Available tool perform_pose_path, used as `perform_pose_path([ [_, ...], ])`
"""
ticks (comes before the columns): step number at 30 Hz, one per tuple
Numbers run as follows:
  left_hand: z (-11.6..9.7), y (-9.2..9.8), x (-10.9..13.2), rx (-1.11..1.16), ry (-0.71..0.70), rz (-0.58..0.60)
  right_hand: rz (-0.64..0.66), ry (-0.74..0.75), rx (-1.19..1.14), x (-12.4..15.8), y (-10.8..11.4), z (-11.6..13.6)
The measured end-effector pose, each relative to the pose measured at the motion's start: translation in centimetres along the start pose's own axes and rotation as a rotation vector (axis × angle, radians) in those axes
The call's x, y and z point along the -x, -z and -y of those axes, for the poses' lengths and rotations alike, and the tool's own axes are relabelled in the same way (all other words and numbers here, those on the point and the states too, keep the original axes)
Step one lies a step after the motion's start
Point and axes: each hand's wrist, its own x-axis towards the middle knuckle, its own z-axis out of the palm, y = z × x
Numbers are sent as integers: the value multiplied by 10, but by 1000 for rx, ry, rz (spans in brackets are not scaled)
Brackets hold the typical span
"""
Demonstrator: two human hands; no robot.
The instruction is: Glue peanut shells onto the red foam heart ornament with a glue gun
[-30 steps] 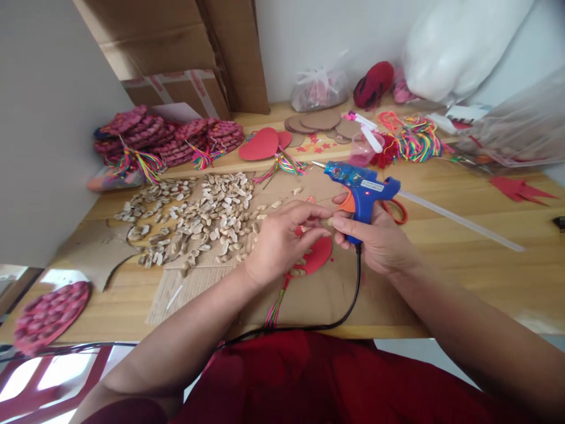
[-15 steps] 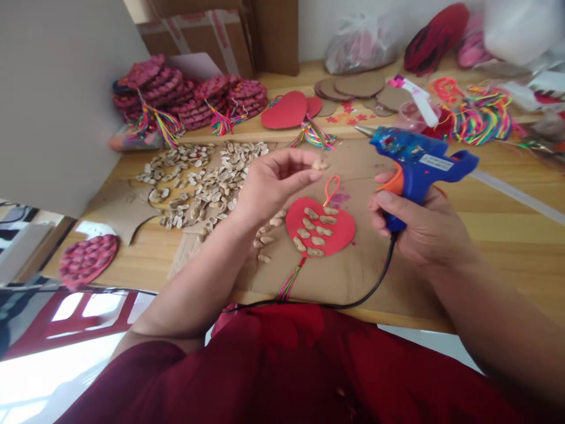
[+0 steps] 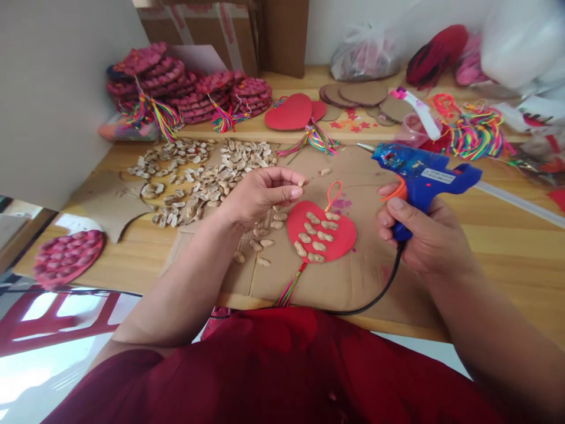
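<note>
A small tan piece of peanut shell [image 3: 301,183] is pinched between thumb and forefinger of my left hand [image 3: 269,197]. My right hand [image 3: 417,227] grips a blue hot glue gun [image 3: 424,171], fingers at its orange trigger and nozzle pointing left. Between my hands lies a red heart-shaped card [image 3: 342,244] with two slanting rows of peanut shells [image 3: 325,236] on it. An orange loop [image 3: 334,194] sticks out at its top and a colourful tassel [image 3: 290,287] at its bottom. One loose peanut shell [image 3: 325,172] rests on the cardboard sheet [image 3: 282,280] beyond the loop.
Many peanut shells [image 3: 220,176] spread out to the left. At the back stand stacked pink decorated pieces [image 3: 150,85], red hearts [image 3: 291,112], cardboard cutouts [image 3: 362,93] and colourful cords [image 3: 477,132]. A pink-covered heart [image 3: 70,256] lies at the left edge. The gun's black cable [image 3: 384,294] runs along the front.
My left hand has drawn back left and slightly down. The peanut shell seen at its fingertips now lies apart from them on the cardboard. The glue gun stays raised in my right hand.
</note>
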Motion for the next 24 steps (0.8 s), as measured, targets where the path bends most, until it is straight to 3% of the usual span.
perform_pose_path([
  [9,-3,12,-2,52,2,-2,7,59,31,-1,1,0],
  [19,0,21,-6,-154,-87,84,-50,68,79,-2,-4,4],
  [24,4,19,-7,-352,-227,116,-70,53,88,-1,-4,4],
])
